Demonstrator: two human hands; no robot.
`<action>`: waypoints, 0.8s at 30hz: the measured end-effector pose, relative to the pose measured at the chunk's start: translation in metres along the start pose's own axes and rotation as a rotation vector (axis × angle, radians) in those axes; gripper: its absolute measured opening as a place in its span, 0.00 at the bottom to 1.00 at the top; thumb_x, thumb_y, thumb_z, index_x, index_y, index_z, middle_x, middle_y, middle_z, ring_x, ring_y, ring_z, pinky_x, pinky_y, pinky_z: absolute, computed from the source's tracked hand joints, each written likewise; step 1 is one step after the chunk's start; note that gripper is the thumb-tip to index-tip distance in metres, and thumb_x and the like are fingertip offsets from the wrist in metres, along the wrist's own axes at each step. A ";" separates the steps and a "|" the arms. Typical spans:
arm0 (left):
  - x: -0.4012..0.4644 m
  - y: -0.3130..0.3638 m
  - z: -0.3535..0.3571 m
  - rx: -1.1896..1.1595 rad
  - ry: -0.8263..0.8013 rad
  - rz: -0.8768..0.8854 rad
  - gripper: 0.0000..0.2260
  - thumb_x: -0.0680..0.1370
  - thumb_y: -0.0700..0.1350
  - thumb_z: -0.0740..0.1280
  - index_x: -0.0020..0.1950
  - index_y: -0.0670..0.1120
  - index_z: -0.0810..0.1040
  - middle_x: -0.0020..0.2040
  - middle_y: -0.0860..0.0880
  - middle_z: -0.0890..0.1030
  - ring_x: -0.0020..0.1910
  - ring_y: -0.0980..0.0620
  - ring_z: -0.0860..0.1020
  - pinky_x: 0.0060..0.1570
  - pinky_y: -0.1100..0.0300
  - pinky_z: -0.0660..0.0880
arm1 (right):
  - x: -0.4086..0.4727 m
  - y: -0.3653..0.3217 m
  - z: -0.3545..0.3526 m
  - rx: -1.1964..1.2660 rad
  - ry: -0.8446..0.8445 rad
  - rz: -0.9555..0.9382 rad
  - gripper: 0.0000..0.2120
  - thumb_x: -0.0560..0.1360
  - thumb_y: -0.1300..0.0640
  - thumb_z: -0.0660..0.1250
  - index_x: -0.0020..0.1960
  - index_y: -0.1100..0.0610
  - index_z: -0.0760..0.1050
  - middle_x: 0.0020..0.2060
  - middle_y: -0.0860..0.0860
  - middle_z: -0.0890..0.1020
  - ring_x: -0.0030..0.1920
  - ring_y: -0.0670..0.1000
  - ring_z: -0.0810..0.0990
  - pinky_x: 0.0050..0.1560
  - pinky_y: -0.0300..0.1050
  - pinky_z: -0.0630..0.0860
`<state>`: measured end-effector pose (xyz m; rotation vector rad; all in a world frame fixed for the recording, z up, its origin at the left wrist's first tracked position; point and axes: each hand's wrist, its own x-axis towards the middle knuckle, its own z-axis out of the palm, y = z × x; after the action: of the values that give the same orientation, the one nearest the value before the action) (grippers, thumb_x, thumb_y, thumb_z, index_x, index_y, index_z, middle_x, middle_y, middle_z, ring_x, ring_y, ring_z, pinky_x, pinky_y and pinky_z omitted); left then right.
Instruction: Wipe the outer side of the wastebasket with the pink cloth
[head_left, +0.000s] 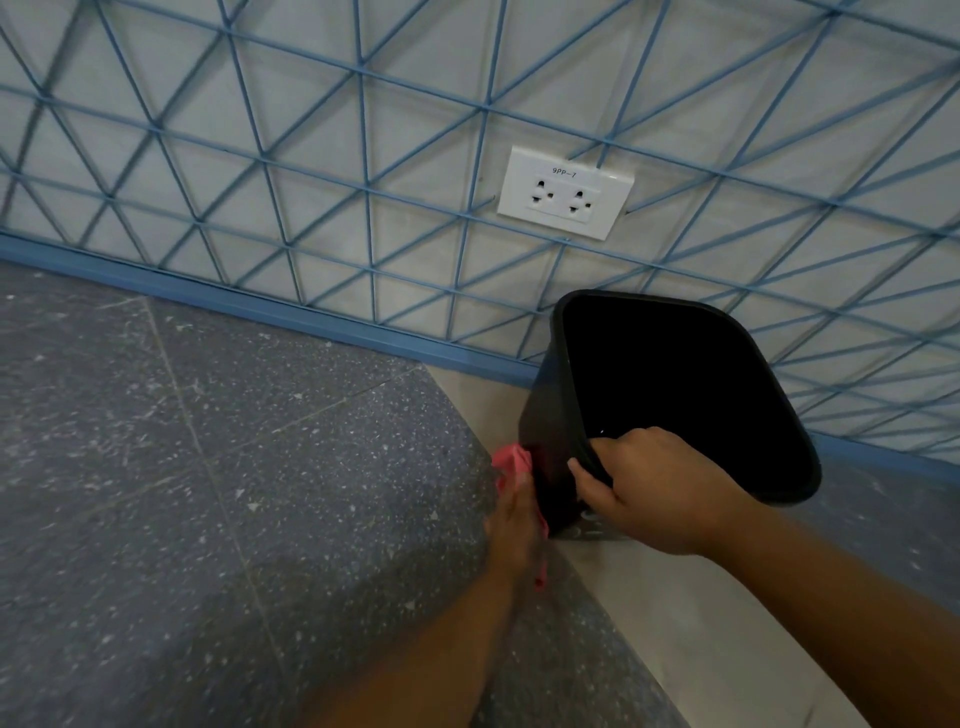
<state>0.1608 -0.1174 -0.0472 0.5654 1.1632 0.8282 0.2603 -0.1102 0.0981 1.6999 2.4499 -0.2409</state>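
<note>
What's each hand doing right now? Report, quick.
Left hand: presses a pink cloth against the black bin.
Right hand: grips the bin's rim.

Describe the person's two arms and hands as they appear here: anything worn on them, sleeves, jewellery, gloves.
Both arms are bare as far up as the picture shows: no sleeve edge is in view. The left hand and the right hand wear no gloves. No ring, watch or bracelet shows on the visible fingers and wrists, though parts of the left hand are hidden. The fingernails that show are short and unpainted.

A waste bin (675, 395) stands tilted on the floor (208, 467) before the wall (260, 104), below a double socket (565, 192); a cloth (511, 467) lies against its left side.
</note>
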 end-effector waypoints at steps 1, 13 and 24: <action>0.005 0.003 0.001 -0.093 -0.020 -0.021 0.27 0.90 0.60 0.53 0.86 0.49 0.68 0.84 0.39 0.70 0.84 0.38 0.70 0.84 0.37 0.66 | 0.001 0.000 0.000 0.005 0.001 0.002 0.19 0.80 0.43 0.52 0.32 0.48 0.59 0.26 0.48 0.67 0.25 0.47 0.67 0.32 0.45 0.64; -0.018 0.009 0.014 -0.229 0.016 0.103 0.23 0.91 0.52 0.52 0.85 0.49 0.69 0.81 0.46 0.75 0.81 0.47 0.74 0.83 0.43 0.69 | 0.004 0.004 0.002 0.033 0.004 0.006 0.18 0.79 0.43 0.53 0.35 0.50 0.67 0.28 0.49 0.73 0.27 0.48 0.72 0.34 0.50 0.73; 0.005 -0.001 0.005 -0.198 -0.036 0.091 0.26 0.90 0.58 0.51 0.86 0.52 0.68 0.83 0.43 0.73 0.83 0.43 0.72 0.84 0.40 0.67 | 0.002 -0.001 0.000 0.029 -0.003 0.015 0.18 0.79 0.44 0.54 0.33 0.49 0.63 0.26 0.48 0.70 0.26 0.47 0.69 0.33 0.48 0.71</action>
<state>0.1671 -0.1141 -0.0490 0.4695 1.0150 0.9950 0.2588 -0.1082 0.0980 1.7277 2.4422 -0.2777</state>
